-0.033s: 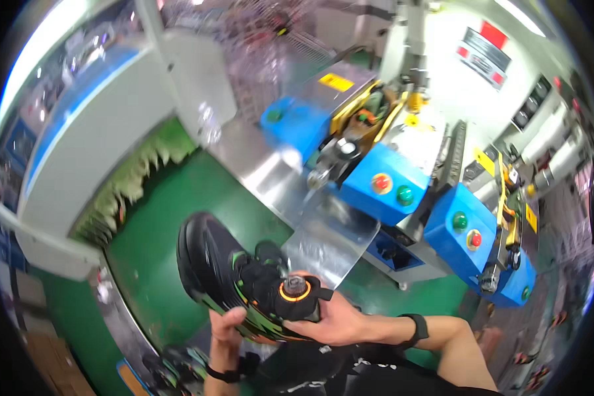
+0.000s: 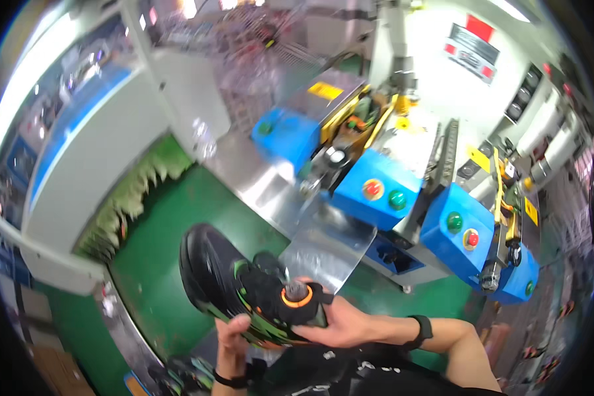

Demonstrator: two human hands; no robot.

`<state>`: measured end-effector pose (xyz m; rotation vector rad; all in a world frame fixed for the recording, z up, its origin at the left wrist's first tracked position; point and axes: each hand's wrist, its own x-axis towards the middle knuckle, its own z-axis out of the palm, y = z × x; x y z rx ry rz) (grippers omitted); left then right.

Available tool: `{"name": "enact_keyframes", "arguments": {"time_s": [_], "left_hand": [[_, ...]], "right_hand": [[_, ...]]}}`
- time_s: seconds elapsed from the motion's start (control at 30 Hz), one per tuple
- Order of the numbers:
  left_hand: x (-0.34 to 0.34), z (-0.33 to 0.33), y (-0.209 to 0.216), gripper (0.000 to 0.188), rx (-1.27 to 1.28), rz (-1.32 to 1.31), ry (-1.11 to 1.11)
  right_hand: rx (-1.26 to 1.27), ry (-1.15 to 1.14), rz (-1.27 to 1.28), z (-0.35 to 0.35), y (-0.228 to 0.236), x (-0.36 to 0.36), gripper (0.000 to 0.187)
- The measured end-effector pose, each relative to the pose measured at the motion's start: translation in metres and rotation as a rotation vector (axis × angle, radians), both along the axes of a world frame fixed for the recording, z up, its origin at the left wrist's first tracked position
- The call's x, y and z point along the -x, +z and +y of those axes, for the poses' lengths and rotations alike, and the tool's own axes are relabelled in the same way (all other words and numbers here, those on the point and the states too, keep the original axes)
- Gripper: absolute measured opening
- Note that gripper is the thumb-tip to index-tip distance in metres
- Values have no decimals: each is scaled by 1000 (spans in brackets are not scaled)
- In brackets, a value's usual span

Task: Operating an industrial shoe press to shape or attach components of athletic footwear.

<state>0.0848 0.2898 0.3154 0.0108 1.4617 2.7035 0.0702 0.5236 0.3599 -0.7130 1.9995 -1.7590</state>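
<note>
A black sneaker point(image 2: 221, 267) with green and orange patches is held tilted in front of me, its toe pointing up and to the left. A clear, glassy-looking insert point(image 2: 297, 289) sits in its opening, ringed by an orange edge. My right hand point(image 2: 340, 322) is closed round the heel and collar end, with a dark band on that wrist. My left hand point(image 2: 232, 335) supports the near side of the shoe, its thumb against the lower edge and its other fingers mostly hidden.
Ahead to the right stand machines with blue control boxes point(image 2: 376, 188) and red and green buttons. A metal shelf plate point(image 2: 323, 254) juts toward me. At left is a grey machine point(image 2: 105, 152) with a green fringed curtain point(image 2: 129, 198). More shoes point(image 2: 185, 376) lie at lower left.
The sneaker and both hands sit slightly lower and further right in the picture. The surroundings have shifted a little, mostly leftward. Both hands keep their hold.
</note>
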Motion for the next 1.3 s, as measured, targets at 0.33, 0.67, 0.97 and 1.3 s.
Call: {"name": "enact_keyframes", "arguments": {"time_s": [0.33, 0.67, 0.97, 1.3], "left_hand": [[56, 170, 4, 65, 85, -309, -232], [448, 317, 20, 81, 793, 74, -500], [595, 349, -26, 32, 666, 34, -762], [454, 90, -15, 73, -183, -142, -126]], "right_hand": [[-3, -524, -396, 160, -1, -20, 62], [-51, -954, -408, 207, 39, 48, 60], [-20, -1199, -443, 169, 46, 116, 36], [276, -1139, -633, 158, 49, 276, 58]]}}
